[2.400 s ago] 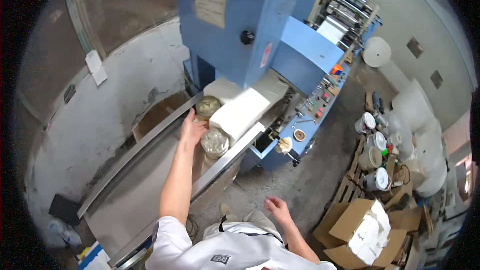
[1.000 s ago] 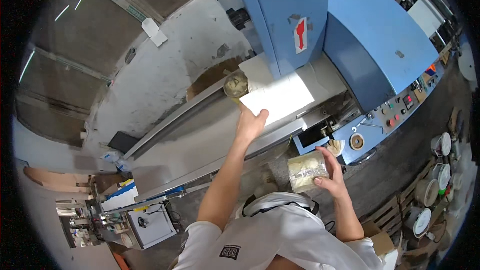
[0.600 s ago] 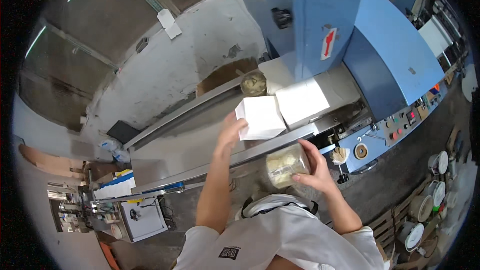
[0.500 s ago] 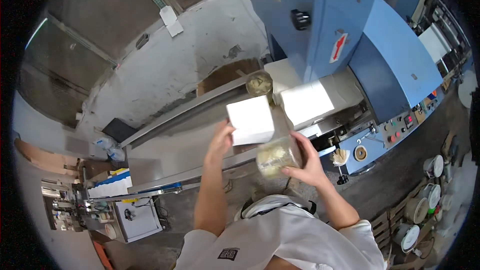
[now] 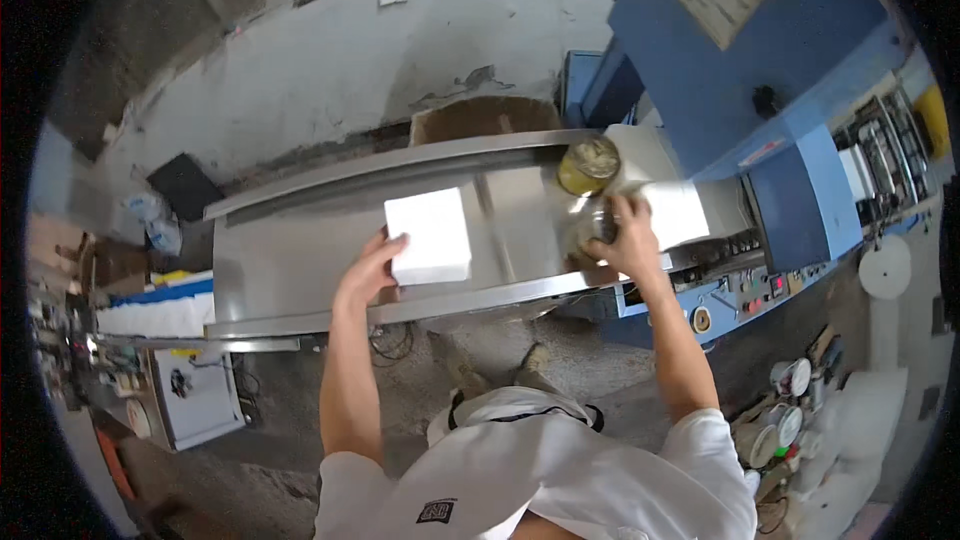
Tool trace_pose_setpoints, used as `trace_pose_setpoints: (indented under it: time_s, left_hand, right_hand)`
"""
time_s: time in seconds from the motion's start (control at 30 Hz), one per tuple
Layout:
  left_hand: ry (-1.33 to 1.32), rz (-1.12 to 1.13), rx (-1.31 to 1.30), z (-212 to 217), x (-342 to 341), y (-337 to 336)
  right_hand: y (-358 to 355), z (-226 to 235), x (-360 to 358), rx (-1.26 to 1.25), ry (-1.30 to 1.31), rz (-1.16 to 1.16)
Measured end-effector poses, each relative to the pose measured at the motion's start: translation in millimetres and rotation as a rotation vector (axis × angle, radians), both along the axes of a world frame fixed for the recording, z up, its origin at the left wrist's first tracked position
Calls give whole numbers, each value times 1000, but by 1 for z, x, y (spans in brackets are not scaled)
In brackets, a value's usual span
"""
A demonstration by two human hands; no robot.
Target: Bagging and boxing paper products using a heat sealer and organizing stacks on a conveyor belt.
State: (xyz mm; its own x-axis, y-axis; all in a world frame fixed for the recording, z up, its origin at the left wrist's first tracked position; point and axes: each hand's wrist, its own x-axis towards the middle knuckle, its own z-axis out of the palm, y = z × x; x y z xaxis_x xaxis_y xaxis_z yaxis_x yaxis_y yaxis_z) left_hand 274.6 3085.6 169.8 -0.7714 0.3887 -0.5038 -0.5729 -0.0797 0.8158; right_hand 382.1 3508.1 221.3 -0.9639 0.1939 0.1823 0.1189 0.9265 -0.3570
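Note:
My left hand (image 5: 370,268) grips the lower left corner of a thick stack of white sheets (image 5: 428,235), thumb on top, over the metal trough. My right hand (image 5: 632,240) is closed around a clear tub (image 5: 590,230), smeared by motion, low over the trough near its right end. What is inside the tub is too blurred to make out. Just beyond it stands a round yellowish container (image 5: 588,166) with pale contents. To the right of my right hand lies another white stack (image 5: 677,215), at the blue machine's mouth.
The blue machine (image 5: 800,190) rises at the right, with a button panel (image 5: 745,298) along its front. The metal trough (image 5: 290,270) runs left from it, with raised edges. A cardboard box (image 5: 485,120) sits behind. Several buckets (image 5: 775,430) stand on the floor at lower right.
My right hand has carried the tub from near my body to the trough beside the yellowish container. The left hand still holds the white stack. My view has swung, shifting the whole scene.

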Motion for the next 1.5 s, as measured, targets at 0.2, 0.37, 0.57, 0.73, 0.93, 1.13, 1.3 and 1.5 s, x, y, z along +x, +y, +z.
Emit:
trace_pose_setpoints:
  time_s: [0.2,0.37,0.57,0.73,0.93,1.13,1.3,1.5]
  left_hand:
    - [107,84,131,-9,13,9]
    - [204,159,507,22,41,5]
    - [140,0,491,21,145,-4]
    - [5,36,231,-11,256,-8]
    - [3,139,36,-36,342,-28]
    - [-172,367,-57,-73,366,-64]
    - [-120,632,-272,-103,381,-114]
    - [-279,482,-394,-155,447,-190]
  right_hand:
    - [-61,19,42,-206,146,72]
    - [-118,11,70,-1306,-168,49]
    - [-150,-35,95,-1880,-506,148]
    - [-163,-83,156,-1824,-831,251]
    - [-197,-144,201,-1795,-1058,380]
    - [-250,-167,189,-1721,-1158,129]
    - [-297,-207,133,-1706,-1068,-83]
    - [-383,-259,24,-1929,-803,-79]
